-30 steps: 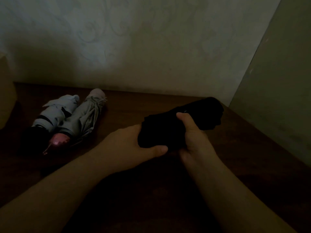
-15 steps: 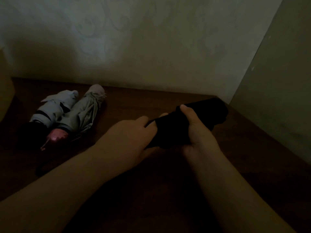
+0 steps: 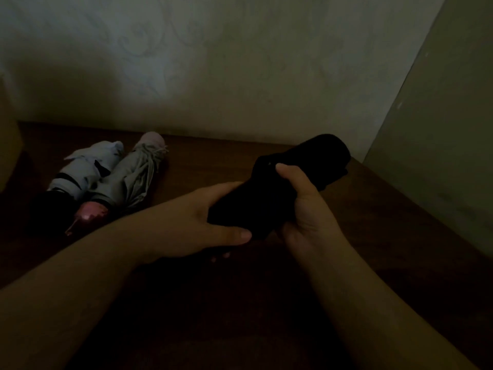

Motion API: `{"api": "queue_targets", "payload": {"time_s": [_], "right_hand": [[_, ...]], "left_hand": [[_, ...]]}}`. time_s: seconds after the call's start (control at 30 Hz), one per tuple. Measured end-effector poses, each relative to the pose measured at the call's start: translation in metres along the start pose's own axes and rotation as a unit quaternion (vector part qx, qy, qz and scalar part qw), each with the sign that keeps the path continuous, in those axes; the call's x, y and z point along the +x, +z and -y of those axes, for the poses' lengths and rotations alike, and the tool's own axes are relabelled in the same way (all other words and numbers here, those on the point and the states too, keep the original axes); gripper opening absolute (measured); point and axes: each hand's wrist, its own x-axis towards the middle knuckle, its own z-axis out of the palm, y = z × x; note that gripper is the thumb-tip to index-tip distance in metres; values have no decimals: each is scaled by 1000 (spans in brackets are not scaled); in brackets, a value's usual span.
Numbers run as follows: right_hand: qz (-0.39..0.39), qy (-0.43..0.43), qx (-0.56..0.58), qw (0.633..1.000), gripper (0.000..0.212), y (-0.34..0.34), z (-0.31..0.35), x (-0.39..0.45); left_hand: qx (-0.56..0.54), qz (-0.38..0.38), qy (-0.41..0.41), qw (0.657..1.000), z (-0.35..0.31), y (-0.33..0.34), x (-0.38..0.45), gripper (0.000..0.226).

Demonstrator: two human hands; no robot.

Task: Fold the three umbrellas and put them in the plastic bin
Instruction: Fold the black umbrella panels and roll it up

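Note:
A black folded umbrella (image 3: pixel 320 158) is held slanted above the dark wooden table (image 3: pixel 213 161), its far end pointing to the upper right. My left hand (image 3: pixel 202 222) wraps its near end, thumb across the front. My right hand (image 3: pixel 306 206) grips its middle from the right side. Two other folded umbrellas lie side by side at the left of the table: a light blue one with a black handle (image 3: pixel 85 169) and a grey one with a pink handle (image 3: pixel 136 177). No plastic bin shows in this dim view.
A pale patterned wall (image 3: pixel 213 76) runs along the back of the table. A plain greenish panel (image 3: pixel 440 142) closes off the right side. Something tan (image 3: pixel 8 150) stands at the far left edge.
My left hand has turned and shifted its hold on the black umbrella's near end, thumb now in front. The umbrella rolled slightly between both hands. The two umbrellas on the table stayed put.

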Motion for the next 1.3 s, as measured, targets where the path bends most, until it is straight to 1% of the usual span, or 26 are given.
{"api": "queue_targets", "payload": {"time_s": [0.07, 0.13, 0.17, 0.23, 0.27, 0.3, 0.33, 0.37, 0.43, 0.5, 0.57, 0.63, 0.67, 0.7, 0.77, 0.83, 0.87, 0.9, 0.93, 0.97, 1.0, 1.03, 1.1, 1.17, 1.23, 1.3], "right_hand": [[-9, 1, 4, 1000, 44, 0, 3, 1], [-28, 11, 8, 1000, 59, 0, 4, 3], [-36, 17, 11, 999, 64, 1, 4, 4], [-50, 22, 21, 998, 59, 0, 4, 6], [-59, 26, 28, 998, 54, 0, 4, 6], [-67, 30, 33, 997, 50, 0, 5, 7], [-77, 32, 34, 996, 48, 0, 5, 7], [-86, 32, 32, 995, 45, 0, 6, 7], [-95, 28, 24, 995, 41, 0, 6, 7], [-83, 26, 22, 996, 39, 0, 5, 5], [-62, 25, 22, 998, 41, 0, 4, 4], [-44, 20, 9, 999, 41, 0, 4, 1], [-36, 17, 3, 999, 40, 0, 5, 0], [-27, 14, 0, 1000, 40, -1, 5, 0], [-6, 12, 3, 1000, 47, -2, 5, 0], [-2, 9, 1, 1000, 63, -2, 4, 3], [-15, 8, 0, 1000, 69, -2, 3, 6], [-33, 6, 3, 999, 71, -2, 2, 7], [-47, 7, 7, 999, 70, -2, 1, 9], [-53, 7, 11, 998, 68, -2, 0, 10], [-54, 6, 12, 998, 65, -3, -1, 10], [-53, 3, 13, 998, 59, -3, -1, 10], [-50, -9, 19, 999, 49, -4, 0, 11], [-45, -7, 26, 999, 47, -4, 1, 10], [-36, -3, 30, 999, 47, -4, 1, 8], [-16, -3, 19, 1000, 47, -4, 0, 7]], "left_hand": [[105, 3, 36, 994, 2, 5, 0, 65], [236, -29, 58, 970, 4, 9, 2, 77], [327, -50, 72, 941, 5, 11, 4, 83], [493, -87, 107, 859, 10, 14, 7, 92], [536, -96, 118, 830, 13, 16, 8, 94], [550, -102, 121, 820, 15, 17, 9, 94], [535, -107, 121, 829, 16, 18, 11, 93], [500, -108, 112, 852, 16, 18, 11, 93], [375, -82, 74, 920, 12, 14, 12, 89], [247, -36, 17, 968, 9, 8, 10, 88], [115, 0, -24, 993, 6, 5, 7, 83], [-22, 21, -56, 998, 0, 5, 3, 75], [-59, 24, -61, 996, -2, 6, 1, 72], [-60, 21, -52, 997, -2, 5, 0, 70], [-14, 16, -23, 1000, 0, 7, -1, 70], [76, 4, -6, 997, 1, 10, 0, 76], [159, -10, 6, 987, 3, 12, 1, 82], [271, -25, 16, 962, 4, 14, 2, 87], [373, -38, 22, 927, 5, 15, 3, 91], [441, -48, 22, 896, 5, 17, 3, 93], [473, -55, 23, 879, 5, 18, 3, 93], [485, -57, 26, 873, 6, 19, 4, 94], [474, -62, 31, 878, 5, 20, 4, 97], [420, -55, 27, 905, 5, 19, 5, 100], [332, -54, 27, 941, 3, 17, 4, 103], [249, -60, 36, 966, 2, 13, 4, 108]]}}
